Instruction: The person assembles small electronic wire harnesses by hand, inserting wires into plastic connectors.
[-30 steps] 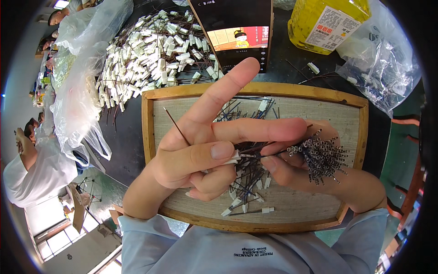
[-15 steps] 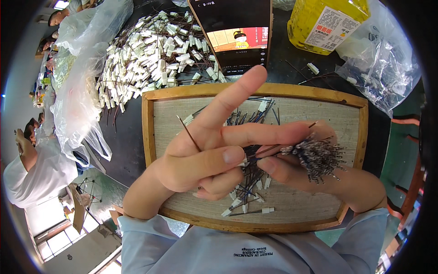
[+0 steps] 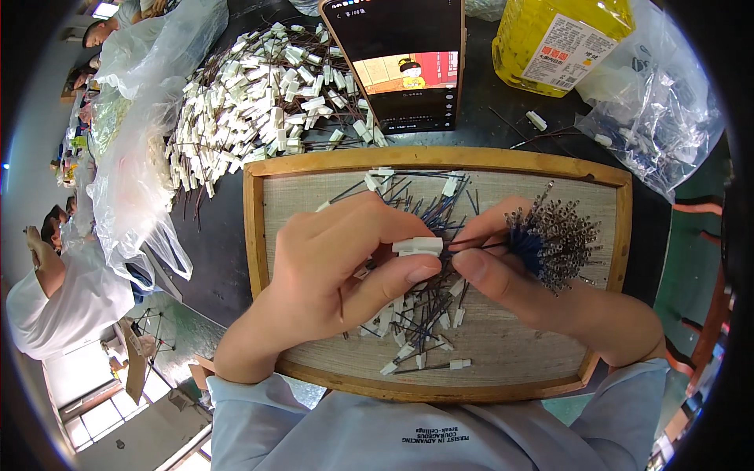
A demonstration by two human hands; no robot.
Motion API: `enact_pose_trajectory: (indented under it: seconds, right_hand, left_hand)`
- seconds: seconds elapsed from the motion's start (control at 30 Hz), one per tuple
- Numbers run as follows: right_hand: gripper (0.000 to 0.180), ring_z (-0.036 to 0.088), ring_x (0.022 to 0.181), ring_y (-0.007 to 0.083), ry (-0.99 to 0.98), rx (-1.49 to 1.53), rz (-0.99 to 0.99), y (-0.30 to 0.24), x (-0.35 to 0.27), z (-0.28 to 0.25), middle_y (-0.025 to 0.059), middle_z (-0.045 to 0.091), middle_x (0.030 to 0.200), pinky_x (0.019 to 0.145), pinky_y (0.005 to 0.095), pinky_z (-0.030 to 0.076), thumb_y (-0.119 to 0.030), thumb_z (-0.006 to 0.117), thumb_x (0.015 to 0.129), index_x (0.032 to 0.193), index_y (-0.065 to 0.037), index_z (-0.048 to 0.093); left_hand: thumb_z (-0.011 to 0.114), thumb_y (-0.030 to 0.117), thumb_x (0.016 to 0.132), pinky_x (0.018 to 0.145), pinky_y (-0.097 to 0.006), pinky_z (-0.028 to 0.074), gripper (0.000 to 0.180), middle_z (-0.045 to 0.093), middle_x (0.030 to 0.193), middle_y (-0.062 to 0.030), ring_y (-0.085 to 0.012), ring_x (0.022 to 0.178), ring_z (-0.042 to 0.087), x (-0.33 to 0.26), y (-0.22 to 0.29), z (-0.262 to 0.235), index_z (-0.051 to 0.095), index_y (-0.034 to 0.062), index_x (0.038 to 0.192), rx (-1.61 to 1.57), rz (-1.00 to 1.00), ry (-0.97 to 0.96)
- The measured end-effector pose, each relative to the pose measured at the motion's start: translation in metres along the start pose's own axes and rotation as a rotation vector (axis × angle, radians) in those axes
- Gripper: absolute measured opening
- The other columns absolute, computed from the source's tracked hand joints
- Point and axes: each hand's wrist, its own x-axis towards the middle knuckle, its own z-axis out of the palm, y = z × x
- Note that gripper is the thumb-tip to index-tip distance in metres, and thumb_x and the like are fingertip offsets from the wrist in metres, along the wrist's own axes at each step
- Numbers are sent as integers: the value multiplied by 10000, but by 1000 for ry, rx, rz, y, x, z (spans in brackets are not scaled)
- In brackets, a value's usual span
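Between thumb and forefinger of my left hand (image 3: 338, 271) is pinched a white plastic connector (image 3: 418, 246). My right hand (image 3: 518, 290) grips a thick bundle of dark wires (image 3: 554, 239), whose metal-tipped ends fan out to the right. Its thumb and forefinger meet on a thin wire right beside the connector; whether the wire sits inside the connector I cannot tell. Under both hands, more wires with white connectors (image 3: 424, 322) lie scattered in a wood-framed tray (image 3: 518, 363). My left hand covers part of them.
A large heap of white connectors with wires (image 3: 267, 94) lies behind the tray at left, next to clear plastic bags (image 3: 129, 173). A phone (image 3: 404, 94) stands upright at the back. Right of it are a yellow liquid bottle (image 3: 542, 47) and another clear bag (image 3: 652, 118). Other people sit at far left.
My left hand, earlier with its forefinger stretched out and a wire against it, has closed on a white connector. My right hand keeps the bundle, its tips now turned slightly upward.
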Motion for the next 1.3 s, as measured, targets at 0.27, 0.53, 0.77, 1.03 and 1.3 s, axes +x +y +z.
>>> enact_pose_trajectory:
  seconds: [0.27, 0.53, 0.77, 1.03, 1.3]
  right_hand:
    - [149, 597, 782, 76, 3, 2, -116, 10, 6, 2, 52, 643, 849, 681, 222, 485, -115, 686, 824, 931, -25, 635]
    - [95, 581, 653, 59, 204, -142, -145, 5, 9, 1, 28, 648, 729, 582, 217, 459, -112, 678, 839, 835, -18, 666]
    - [61, 543, 594, 54, 226, -185, -254, 1, 8, 5, 5, 625, 695, 541, 213, 434, -78, 692, 814, 818, -25, 663]
    - [224, 591, 594, 88, 34, -338, -531, 15, 13, 1, 47, 634, 697, 525, 233, 447, -100, 794, 704, 852, -23, 644]
    - [196, 591, 593, 106, 64, -362, -476, 16, 16, -1, 71, 633, 711, 526, 240, 446, -157, 764, 755, 828, -25, 639]
  left_hand:
    - [691, 148, 768, 454, -246, 373, 178, 585, 639, -63, -125, 503, 530, 1, 0, 7, 642, 8, 866, 19, 49, 30]
    - [712, 94, 762, 416, -265, 381, 116, 550, 625, -57, -168, 471, 521, 2, -2, -3, 624, 24, 791, 216, 78, 243]
    - [585, 130, 861, 426, -268, 323, 144, 489, 554, -49, -147, 426, 410, -6, -16, -15, 578, 14, 776, 251, 67, 237]
    - [606, 61, 781, 501, -299, 425, 215, 536, 864, -110, -225, 668, 557, 0, -5, -4, 505, 9, 964, 271, -117, 119]
    - [639, 34, 718, 533, -336, 467, 211, 546, 904, -103, -278, 746, 589, 0, 7, 15, 570, 35, 917, 549, 14, -167]
